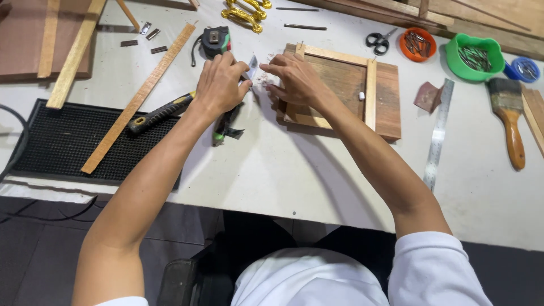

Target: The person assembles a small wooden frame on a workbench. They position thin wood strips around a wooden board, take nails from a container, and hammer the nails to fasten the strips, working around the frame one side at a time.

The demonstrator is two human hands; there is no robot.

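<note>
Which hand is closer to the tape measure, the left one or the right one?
Left. The left hand lies just below the tape measure, almost touching it. The right hand is farther to the side, at the wooden panel.

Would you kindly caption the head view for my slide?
Both hands, left hand and right hand, pinch a small pale packet beside a wooden frame panel on a white workbench.
</note>
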